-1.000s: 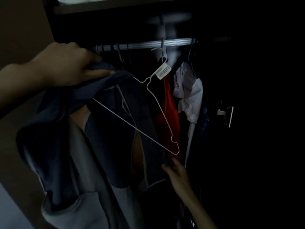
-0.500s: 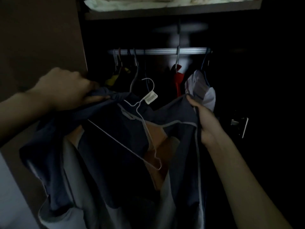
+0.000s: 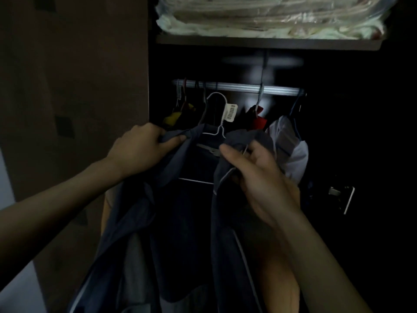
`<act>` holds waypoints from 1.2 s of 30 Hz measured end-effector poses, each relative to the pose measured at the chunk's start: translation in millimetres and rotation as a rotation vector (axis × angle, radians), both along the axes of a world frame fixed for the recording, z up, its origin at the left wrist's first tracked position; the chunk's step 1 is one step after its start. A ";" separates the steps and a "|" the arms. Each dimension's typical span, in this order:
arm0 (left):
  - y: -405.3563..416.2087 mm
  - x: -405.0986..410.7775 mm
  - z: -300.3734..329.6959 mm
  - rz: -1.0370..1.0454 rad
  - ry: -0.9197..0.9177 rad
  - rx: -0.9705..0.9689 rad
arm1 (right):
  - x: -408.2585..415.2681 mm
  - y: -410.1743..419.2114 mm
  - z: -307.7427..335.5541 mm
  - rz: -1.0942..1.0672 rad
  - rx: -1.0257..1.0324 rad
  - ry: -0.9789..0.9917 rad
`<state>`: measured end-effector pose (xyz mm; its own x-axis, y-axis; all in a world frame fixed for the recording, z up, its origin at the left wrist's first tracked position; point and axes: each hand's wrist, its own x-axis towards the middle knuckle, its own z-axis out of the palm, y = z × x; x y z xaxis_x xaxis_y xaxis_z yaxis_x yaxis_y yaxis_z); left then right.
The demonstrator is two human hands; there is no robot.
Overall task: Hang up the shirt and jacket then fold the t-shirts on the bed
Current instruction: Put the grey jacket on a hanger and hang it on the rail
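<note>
A dark blue jacket [image 3: 185,222] with grey panels hangs between my hands in front of the open wardrobe. A white wire hanger [image 3: 217,129] with a barcode tag sits inside the jacket's neck, its hook standing just below the metal rail [image 3: 239,88]. My left hand [image 3: 137,149] grips the jacket's left shoulder. My right hand [image 3: 255,175] holds the right shoulder fabric, with the hanger wire showing between its fingers. The lower half of the hanger is hidden under the cloth.
Several garments hang on the rail: yellow [image 3: 173,115] and dark ones at the left, a red one [image 3: 258,119], a white one [image 3: 291,147] at the right. Bagged bedding [image 3: 270,16] fills the shelf above. The brown wardrobe side [image 3: 74,86] stands at the left.
The hanger turned upright and slid into the jacket's neck, its hook rising toward the rail. My right hand moved from the jacket's hem to its right shoulder. The view tilted up.
</note>
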<state>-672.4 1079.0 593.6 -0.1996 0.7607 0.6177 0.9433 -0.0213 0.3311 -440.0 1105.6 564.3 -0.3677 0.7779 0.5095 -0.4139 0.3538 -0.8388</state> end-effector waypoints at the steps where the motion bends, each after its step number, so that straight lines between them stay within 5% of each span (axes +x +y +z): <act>1: -0.1 4.3 2.6 -0.039 -0.028 -0.015 | -4.1 0.6 -1.4 -0.018 0.048 -0.046; 16: -14.9 29.0 1.4 -0.467 -0.240 -0.103 | -11.6 14.5 -12.4 -0.116 0.328 -0.225; 21: -18.2 32.0 2.0 -0.547 -0.352 -0.081 | 2.2 32.2 -18.3 -0.552 0.688 -0.420; 28: -20.1 38.9 7.1 -0.590 -0.403 -0.135 | 16.4 21.6 -18.4 -1.177 0.887 -0.555; 36: -16.0 41.8 -0.7 -0.645 -0.401 -0.238 | 33.6 30.7 4.3 -0.501 0.629 -0.665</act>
<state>-630.5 1063.0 592.9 0.1529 0.9042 0.3989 0.5769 -0.4094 0.7068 -406.4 1136.2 568.5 -0.4313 0.5829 0.6886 0.3785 0.8097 -0.4484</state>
